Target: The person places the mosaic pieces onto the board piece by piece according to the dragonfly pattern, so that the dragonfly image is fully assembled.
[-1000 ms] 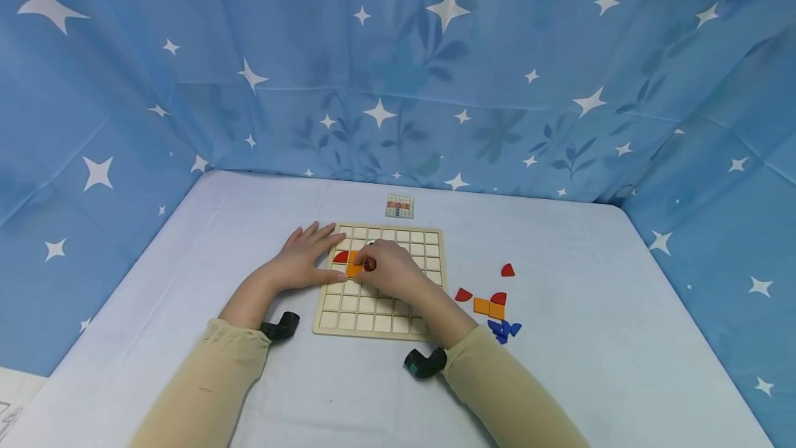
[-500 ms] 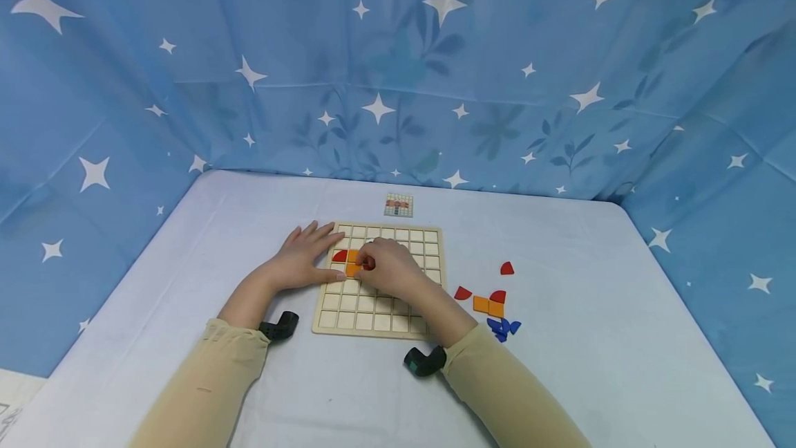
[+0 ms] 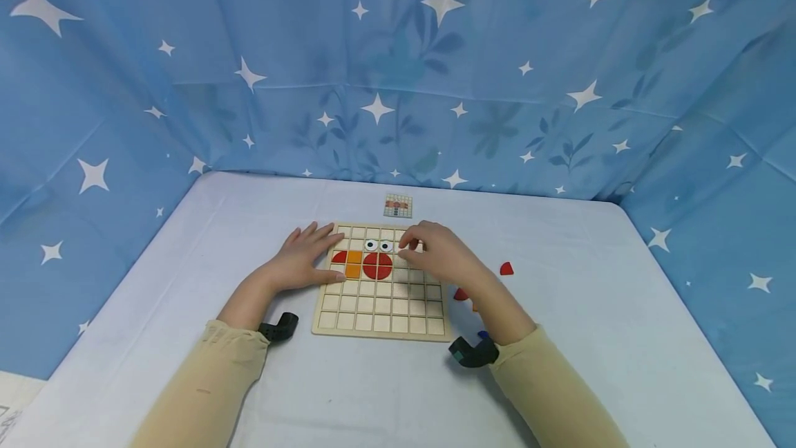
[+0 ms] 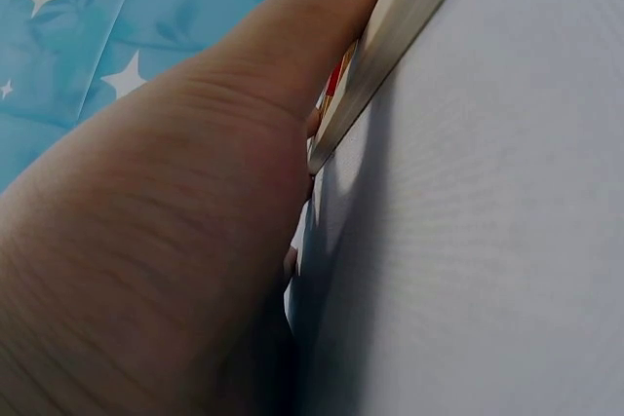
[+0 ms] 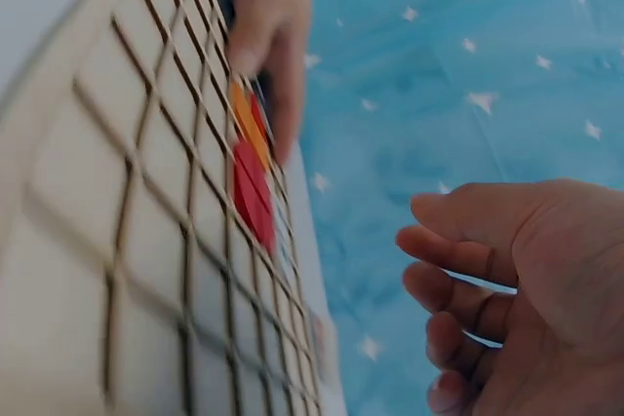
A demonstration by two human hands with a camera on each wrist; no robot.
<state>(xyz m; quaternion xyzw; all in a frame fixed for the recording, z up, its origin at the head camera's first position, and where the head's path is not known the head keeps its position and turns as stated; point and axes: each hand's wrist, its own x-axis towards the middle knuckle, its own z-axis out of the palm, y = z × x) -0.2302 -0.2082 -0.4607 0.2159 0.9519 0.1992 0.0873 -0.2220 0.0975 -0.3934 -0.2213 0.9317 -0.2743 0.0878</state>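
Head: the spread left hand (image 3: 300, 261) rests on the left edge of the board (image 3: 364, 322); red pieces (image 3: 370, 272) in its grid should be light, stiff, best pinched edgewise. Left wrist: contact mostly hidden, pressure unclear. Right wrist: the right hand (image 5: 565, 280), loosely curled, holds nothing.

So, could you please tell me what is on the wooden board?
Two eye pieces, four red quarters forming a circle, two orange squares and another red quarter. The left hand and right hand hide some of the board.

The left hand (image 3: 305, 263) rests spread on the pale wooden gridded board (image 3: 382, 305), beside two square orange tiles (image 3: 353, 271). The right hand (image 3: 440, 252) hangs above the board, near two round black-and-white eye pieces (image 3: 371, 245).
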